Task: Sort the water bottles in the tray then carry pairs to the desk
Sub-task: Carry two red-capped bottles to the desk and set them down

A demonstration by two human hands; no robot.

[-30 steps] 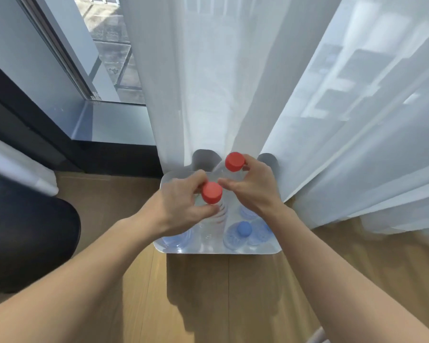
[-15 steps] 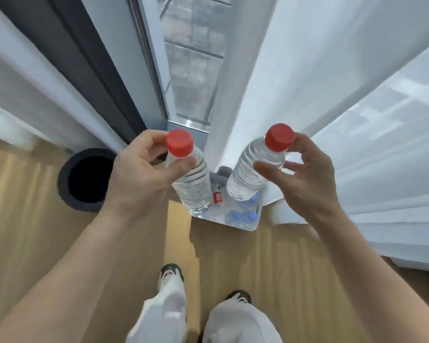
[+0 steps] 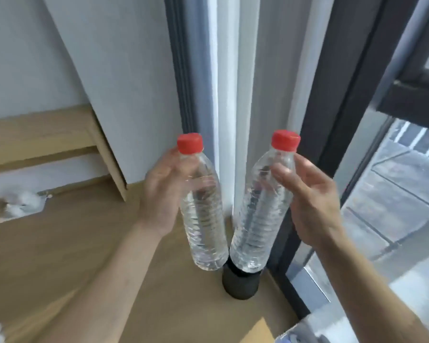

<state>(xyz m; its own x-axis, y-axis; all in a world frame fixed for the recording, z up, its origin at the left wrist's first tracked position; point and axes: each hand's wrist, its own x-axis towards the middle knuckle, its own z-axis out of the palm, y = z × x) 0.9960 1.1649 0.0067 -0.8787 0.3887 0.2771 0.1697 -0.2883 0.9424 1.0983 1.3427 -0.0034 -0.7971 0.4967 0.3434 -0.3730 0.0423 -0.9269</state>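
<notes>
Two clear water bottles w/ red caps sit mid-frame, both lifted off the floor. Left bottle (image 3: 203, 209) hangs near upright just left of centre, right bottle (image 3: 260, 209) tilts so its base leans toward the other; the bases are close, can't tell if touching. Left hand (image 3: 164, 191) wraps the left bottle's shoulder below the cap, fingers closed round it. Right hand (image 3: 307, 194) pinches the right bottle's neck and shoulder w/ fingertips, rest of the fingers loose.

Below the bottles, a dark round bin (image 3: 240, 280) stands on the wood floor (image 3: 84, 243). Window frame (image 3: 332, 120) runs up the right; white wall panel (image 3: 97, 70) fills the upper left.

Progress, my read: one matching red-cap pair is picked and in carry. Desk not in view, tray not clearly in view either, so the drop-off is left, plus prob. more pairs after.
</notes>
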